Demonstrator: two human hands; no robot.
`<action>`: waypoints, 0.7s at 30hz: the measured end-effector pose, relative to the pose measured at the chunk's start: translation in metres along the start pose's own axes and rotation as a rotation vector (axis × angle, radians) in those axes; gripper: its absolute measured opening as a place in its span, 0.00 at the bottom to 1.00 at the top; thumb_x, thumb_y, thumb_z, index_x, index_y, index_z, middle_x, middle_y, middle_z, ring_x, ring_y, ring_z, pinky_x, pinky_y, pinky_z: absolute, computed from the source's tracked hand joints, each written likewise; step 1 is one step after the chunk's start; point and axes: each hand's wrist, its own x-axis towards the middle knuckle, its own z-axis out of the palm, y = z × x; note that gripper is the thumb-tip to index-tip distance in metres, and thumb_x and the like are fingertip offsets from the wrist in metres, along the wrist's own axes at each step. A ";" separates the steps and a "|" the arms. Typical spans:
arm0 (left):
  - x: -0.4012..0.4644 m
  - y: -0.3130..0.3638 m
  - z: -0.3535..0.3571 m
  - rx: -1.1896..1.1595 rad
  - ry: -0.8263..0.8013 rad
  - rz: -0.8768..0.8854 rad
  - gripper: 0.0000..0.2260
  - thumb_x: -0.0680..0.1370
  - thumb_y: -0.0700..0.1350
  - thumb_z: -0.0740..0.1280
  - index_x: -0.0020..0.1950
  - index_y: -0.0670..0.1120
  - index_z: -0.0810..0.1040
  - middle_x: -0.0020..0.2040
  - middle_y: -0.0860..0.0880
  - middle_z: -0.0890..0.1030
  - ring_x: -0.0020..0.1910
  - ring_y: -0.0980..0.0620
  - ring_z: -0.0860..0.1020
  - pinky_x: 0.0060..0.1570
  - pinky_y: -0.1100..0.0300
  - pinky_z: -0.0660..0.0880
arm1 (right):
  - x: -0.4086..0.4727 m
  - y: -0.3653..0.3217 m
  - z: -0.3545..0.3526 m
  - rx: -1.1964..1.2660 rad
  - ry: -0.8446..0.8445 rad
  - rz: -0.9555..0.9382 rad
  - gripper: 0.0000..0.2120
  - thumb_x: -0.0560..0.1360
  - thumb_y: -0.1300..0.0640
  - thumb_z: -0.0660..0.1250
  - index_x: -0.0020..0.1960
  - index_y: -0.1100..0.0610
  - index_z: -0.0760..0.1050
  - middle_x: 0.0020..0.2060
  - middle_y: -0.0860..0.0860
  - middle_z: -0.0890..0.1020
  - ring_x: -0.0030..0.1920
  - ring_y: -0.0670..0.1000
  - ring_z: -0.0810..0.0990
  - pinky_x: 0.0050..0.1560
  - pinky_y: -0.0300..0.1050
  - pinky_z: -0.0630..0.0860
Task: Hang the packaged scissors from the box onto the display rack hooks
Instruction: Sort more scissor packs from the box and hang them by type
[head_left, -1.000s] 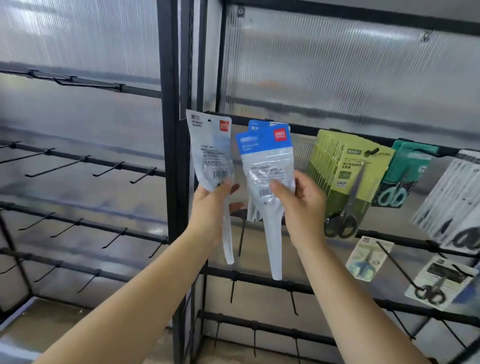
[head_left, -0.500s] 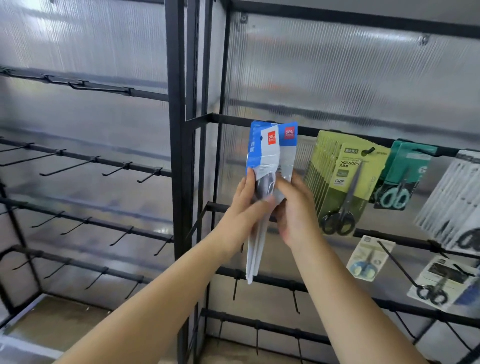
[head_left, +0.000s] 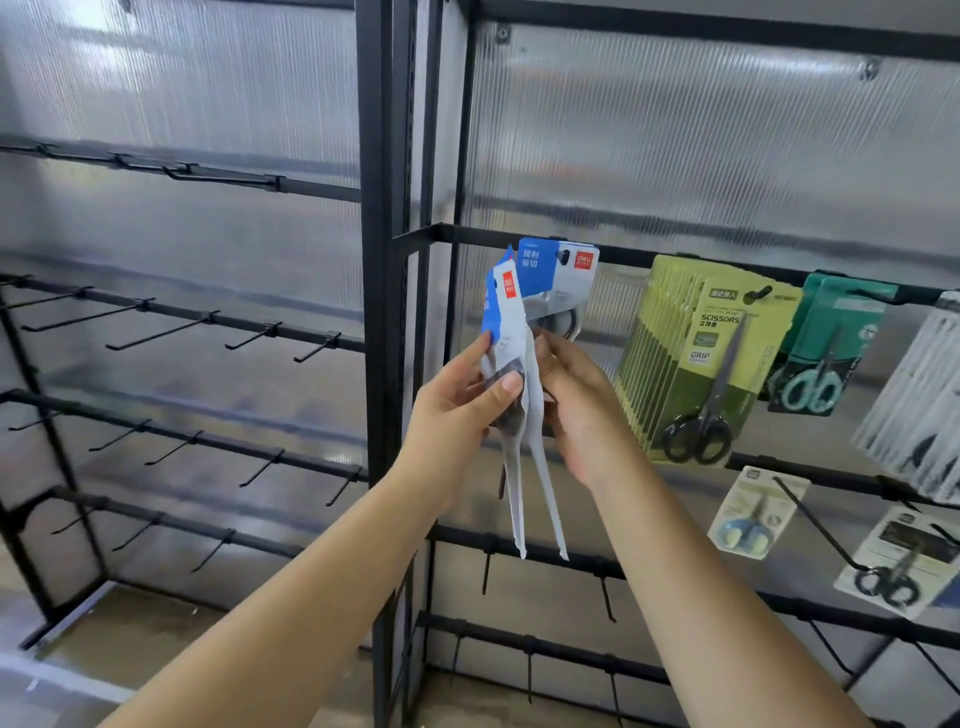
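A: Where are the packaged scissors at this moment?

B: The person holds two blue-and-white packs in front of the black display rack (head_left: 387, 364). The front pack (head_left: 511, 332) is in the left hand (head_left: 457, 415), with the thumb pressing on its lower part and the fingers curled behind it. Its long narrow tail points down.

A: And the right hand?

B: The right hand (head_left: 576, 410) grasps the second pack (head_left: 558, 275) from behind, fingers curled around its middle. The top of this pack is raised to the upper crossbar (head_left: 623, 254), and a hook tip shows in its hang hole. It is hard to tell if it hangs fully.

A: What else hangs on the rack?

B: To the right, a thick row of yellow-green scissors packs (head_left: 711, 364) hangs on a hook, then a teal pack (head_left: 826, 348). Lower, there is a small pack with blue-handled scissors (head_left: 756, 512). The left section carries only bare hooks (head_left: 161, 332).
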 end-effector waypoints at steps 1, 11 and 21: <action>0.000 0.000 -0.001 0.001 0.005 -0.005 0.24 0.72 0.43 0.68 0.68 0.51 0.71 0.48 0.50 0.83 0.43 0.56 0.82 0.39 0.65 0.77 | 0.000 0.000 0.000 -0.001 -0.016 0.002 0.32 0.66 0.41 0.65 0.67 0.53 0.71 0.57 0.54 0.81 0.55 0.57 0.81 0.54 0.55 0.78; 0.012 0.002 -0.002 0.024 0.186 0.118 0.25 0.71 0.32 0.70 0.59 0.55 0.69 0.51 0.47 0.78 0.38 0.58 0.82 0.35 0.66 0.78 | 0.012 -0.001 -0.002 0.134 0.130 -0.195 0.31 0.67 0.61 0.72 0.67 0.48 0.67 0.55 0.49 0.78 0.50 0.44 0.82 0.44 0.39 0.79; 0.032 0.009 -0.015 0.241 0.278 0.237 0.23 0.73 0.35 0.71 0.62 0.56 0.73 0.60 0.48 0.75 0.51 0.55 0.78 0.44 0.69 0.77 | 0.013 -0.017 -0.023 -0.709 0.446 -0.736 0.32 0.67 0.62 0.75 0.68 0.66 0.68 0.46 0.59 0.67 0.47 0.47 0.69 0.49 0.18 0.62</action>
